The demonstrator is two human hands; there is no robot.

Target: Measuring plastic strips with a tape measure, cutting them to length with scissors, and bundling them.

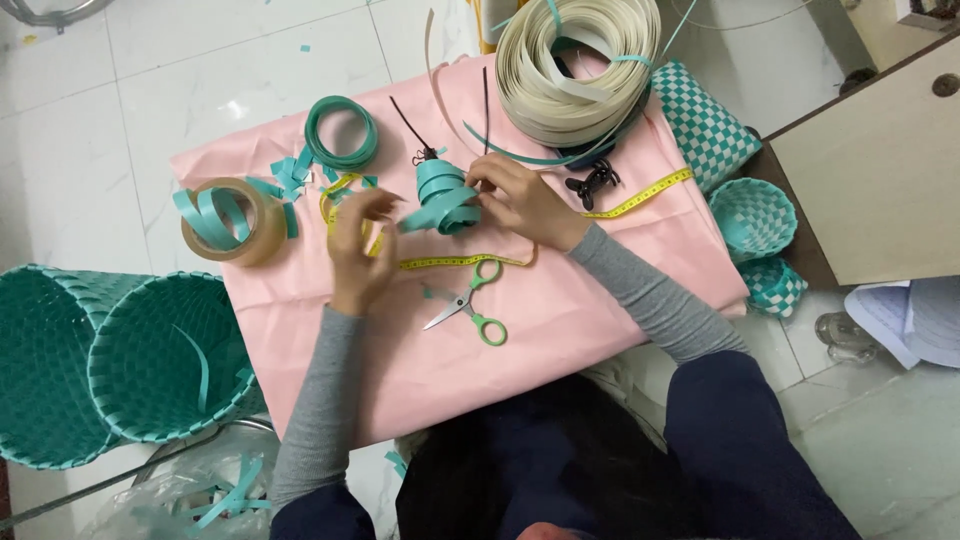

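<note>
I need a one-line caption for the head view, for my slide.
Two hands, right hand and left hand, shape a teal strip coil over pink cloth near scissors.

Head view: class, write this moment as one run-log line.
left hand: open, beside teal strip bundle | right hand: pinching bundle | scissors: lying on pink cloth, untouched

Left hand [358, 240] curled, right hand [515, 198] pinching, both raised close together.
</note>
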